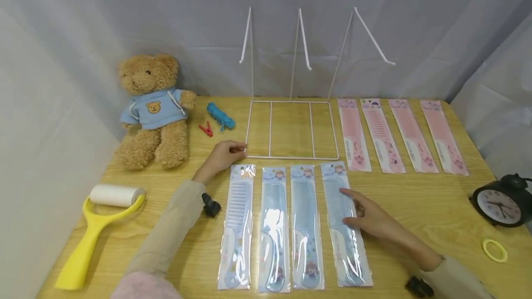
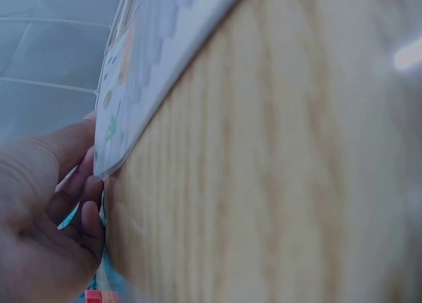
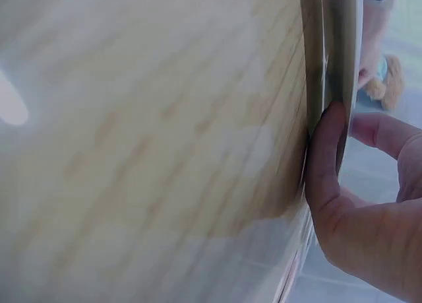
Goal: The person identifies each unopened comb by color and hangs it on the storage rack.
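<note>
My left hand [image 1: 227,155] is at the near left corner of a white wire rack [image 1: 293,157], thumb and fingers pinching its frame. Near that hand lies a packaged blue wide-tooth comb [image 1: 238,225], whose end also shows in the left wrist view. My right hand [image 1: 370,216] touches the rightmost packaged blue comb [image 1: 338,239], thumb and index finger apart on its wrapper. Between these lie two more packaged blue combs, the left one [image 1: 273,230] and the right one [image 1: 306,230]. The right wrist view shows the thumb and finger [image 3: 330,151] at a package edge.
Three prongs [image 1: 305,43] rise at the rack's back. Packaged pink combs [image 1: 381,137] lie right of it. A teddy bear [image 1: 154,110], blue cord [image 1: 220,116], red clip [image 1: 206,128] and yellow-handled roller [image 1: 93,230] are leftward; an alarm clock [image 1: 498,204] and yellow ring [image 1: 494,250] rightward.
</note>
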`<state>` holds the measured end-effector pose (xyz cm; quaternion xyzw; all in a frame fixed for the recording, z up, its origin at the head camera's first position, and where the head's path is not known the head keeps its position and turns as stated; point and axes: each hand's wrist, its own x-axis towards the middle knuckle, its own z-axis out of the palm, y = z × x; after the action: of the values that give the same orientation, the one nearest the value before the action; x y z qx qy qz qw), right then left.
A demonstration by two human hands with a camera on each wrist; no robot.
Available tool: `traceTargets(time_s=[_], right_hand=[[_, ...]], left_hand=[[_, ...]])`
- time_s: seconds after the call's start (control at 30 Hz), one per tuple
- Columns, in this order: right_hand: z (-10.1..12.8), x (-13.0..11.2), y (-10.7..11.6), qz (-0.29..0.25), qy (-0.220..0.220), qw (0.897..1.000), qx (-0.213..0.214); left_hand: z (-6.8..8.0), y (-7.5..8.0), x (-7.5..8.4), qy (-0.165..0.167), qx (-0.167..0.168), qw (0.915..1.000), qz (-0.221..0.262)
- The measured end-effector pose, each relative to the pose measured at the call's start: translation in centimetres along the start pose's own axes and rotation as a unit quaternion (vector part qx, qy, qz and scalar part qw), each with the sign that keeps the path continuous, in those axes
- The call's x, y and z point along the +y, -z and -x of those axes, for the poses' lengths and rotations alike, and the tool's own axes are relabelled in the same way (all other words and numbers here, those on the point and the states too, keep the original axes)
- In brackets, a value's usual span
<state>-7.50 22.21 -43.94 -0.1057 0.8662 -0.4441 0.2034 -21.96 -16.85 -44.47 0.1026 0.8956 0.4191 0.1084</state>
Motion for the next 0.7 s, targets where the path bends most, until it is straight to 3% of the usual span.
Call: traceTargets(time_s=[0.23,0.47,0.7], right_hand=[[0.1,0.7,0.4,-0.135,0.006,0.990,-0.031],[0.5,-0.2,0.6,-0.162,-0.005,0.987,-0.017],[0.3,-2.7,1.1,-0.187,0.058,0.981,0.013]], left_hand=[[0.1,0.0,0.0,0.002,0.000,1.0000,-0.001],[0.0,-0.1,-0.2,0.002,-0.002,1.0000,0.002],[0.0,-0.1,-0.2,-0.008,0.003,1.0000,0.000]])
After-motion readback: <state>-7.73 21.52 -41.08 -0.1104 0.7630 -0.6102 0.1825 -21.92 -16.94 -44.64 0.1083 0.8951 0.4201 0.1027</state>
